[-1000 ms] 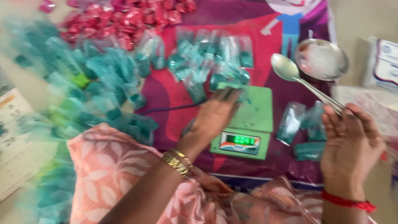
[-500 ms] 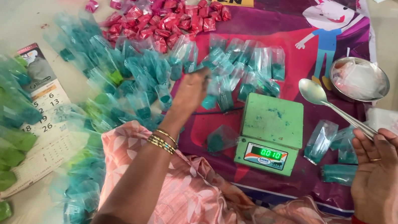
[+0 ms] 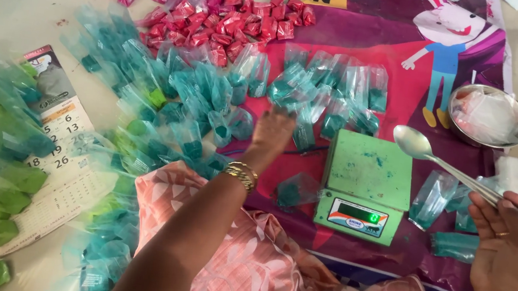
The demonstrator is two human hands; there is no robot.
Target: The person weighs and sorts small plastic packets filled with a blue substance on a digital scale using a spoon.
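Note: your left hand point(image 3: 274, 131) lies loose, grasping nothing, on the teal powder packets point(image 3: 211, 103) heaped on the floor beside the green scale point(image 3: 366, 185); your right hand point(image 3: 512, 252) grips the metal spoon point(image 3: 441, 161). Packets look light, soft, slippery film; pinch one by its empty top edge

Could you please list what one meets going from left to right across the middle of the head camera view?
Calendar sheet → heap of teal packets → left hand → green weighing scale → spoon → right hand, which holds the spoon's handle.
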